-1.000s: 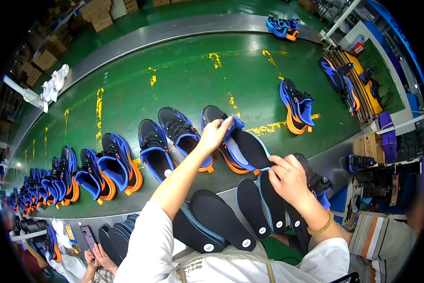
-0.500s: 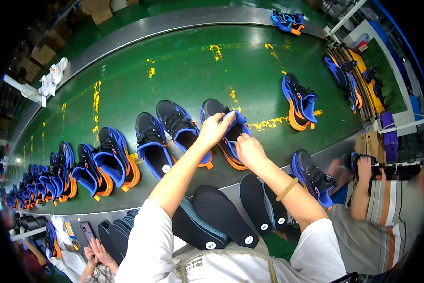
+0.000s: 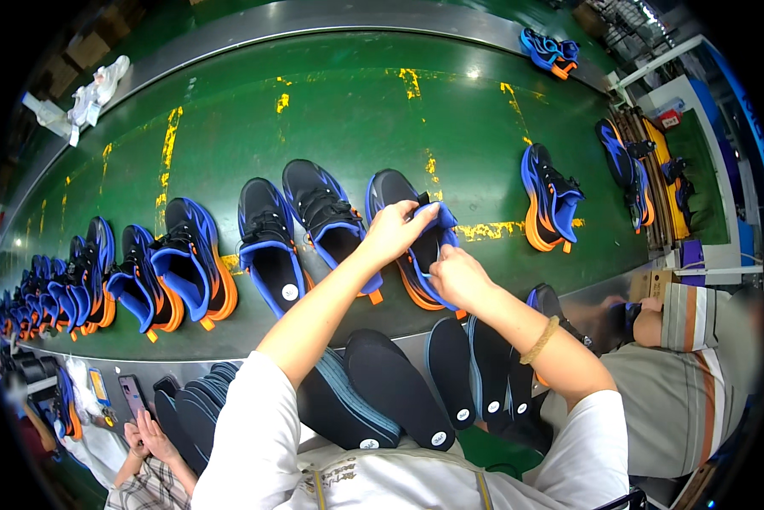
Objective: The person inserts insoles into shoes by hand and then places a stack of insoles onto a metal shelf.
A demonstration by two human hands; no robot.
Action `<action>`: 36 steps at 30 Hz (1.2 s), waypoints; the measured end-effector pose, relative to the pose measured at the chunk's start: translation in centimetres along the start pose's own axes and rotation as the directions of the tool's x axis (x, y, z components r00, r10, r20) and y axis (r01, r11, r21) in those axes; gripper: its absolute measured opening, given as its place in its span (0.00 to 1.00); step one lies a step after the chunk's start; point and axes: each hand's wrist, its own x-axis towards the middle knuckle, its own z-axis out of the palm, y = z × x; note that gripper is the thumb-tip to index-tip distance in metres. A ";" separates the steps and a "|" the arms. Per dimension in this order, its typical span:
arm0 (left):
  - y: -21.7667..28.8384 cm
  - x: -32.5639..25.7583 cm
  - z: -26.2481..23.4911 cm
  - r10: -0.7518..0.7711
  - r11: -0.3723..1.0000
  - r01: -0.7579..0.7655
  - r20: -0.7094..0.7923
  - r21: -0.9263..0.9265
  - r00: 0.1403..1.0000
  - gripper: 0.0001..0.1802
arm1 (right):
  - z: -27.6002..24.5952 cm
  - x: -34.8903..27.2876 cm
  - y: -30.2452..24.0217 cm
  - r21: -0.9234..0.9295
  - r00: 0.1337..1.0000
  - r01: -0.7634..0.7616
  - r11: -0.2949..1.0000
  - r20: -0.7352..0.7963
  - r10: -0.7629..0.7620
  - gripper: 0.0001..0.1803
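A black and blue sneaker [image 3: 393,185] with an orange sole stands in front of me on the green belt. My left hand [image 3: 396,231] is closed on the tongue and upper edge of its opening, thumb toward the blue lining. My right hand [image 3: 460,277] is closed at the heel side of the same opening, fingertips dipping in; what they pinch is hidden. Just left stand two matching sneakers, one [image 3: 322,200] with a dark opening, the other [image 3: 263,208] with an insole [image 3: 271,276] bearing a round white sticker. Below my forearms lie large black insoles [image 3: 394,382].
More sneakers [image 3: 196,255] line the green belt [image 3: 229,127] to the left. One sneaker [image 3: 548,195] stands to the right, others by a rack [image 3: 671,183]. Stacked insoles [image 3: 199,408] and a phone [image 3: 132,395] lie lower left. Co-workers sit at both sides [image 3: 148,438] [image 3: 654,314].
The view has shifted slightly. My left hand stays on the sneaker, while my right hand sits a little lower along its opening. The sneaker at the right edge is now mostly behind my arm.
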 end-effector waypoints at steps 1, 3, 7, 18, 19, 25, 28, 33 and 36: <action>-0.1 0.0 0.1 0.014 1.000 -0.014 0.000 -0.007 1.000 0.33 | 0.5 0.4 -0.1 -0.007 0.997 -0.019 1.000 -0.080 0.019 0.09; 0.0 0.3 0.3 0.014 1.000 -0.014 0.000 0.001 1.000 0.33 | 1.1 1.4 0.1 -0.003 0.983 -0.041 0.999 -0.179 0.040 0.11; 0.6 0.2 0.4 0.022 0.998 -0.021 -0.017 0.059 1.000 0.29 | 0.7 2.0 0.6 0.018 0.999 -0.042 0.999 -0.022 0.043 0.12; -0.3 0.4 1.1 0.137 0.922 -0.112 -0.041 0.371 0.990 0.26 | -2.7 -1.6 0.2 0.156 0.977 -0.143 0.977 -0.137 0.165 0.22; -0.1 0.5 1.1 0.117 0.915 -0.093 -0.038 0.393 0.992 0.26 | -2.3 -1.4 0.1 0.160 0.965 -0.167 0.973 -0.176 0.194 0.24; 0.3 0.1 1.2 0.146 0.919 -0.119 -0.043 0.377 0.988 0.26 | -5.0 -0.2 1.0 0.119 0.982 -0.181 0.976 -0.037 0.186 0.23; 0.4 0.2 1.0 0.147 0.915 -0.125 -0.029 0.383 0.989 0.26 | -6.1 0.5 1.4 -0.029 0.943 -0.132 0.991 0.305 0.134 0.19; -0.2 1.1 0.6 0.133 0.967 -0.137 0.033 0.213 0.990 0.25 | -2.4 1.3 0.7 -0.177 0.943 -0.023 0.984 0.323 0.080 0.11; -0.4 1.4 0.6 0.112 0.982 -0.120 0.067 0.147 0.992 0.24 | -0.1 2.5 1.8 -0.140 0.989 -0.008 0.990 0.144 0.028 0.11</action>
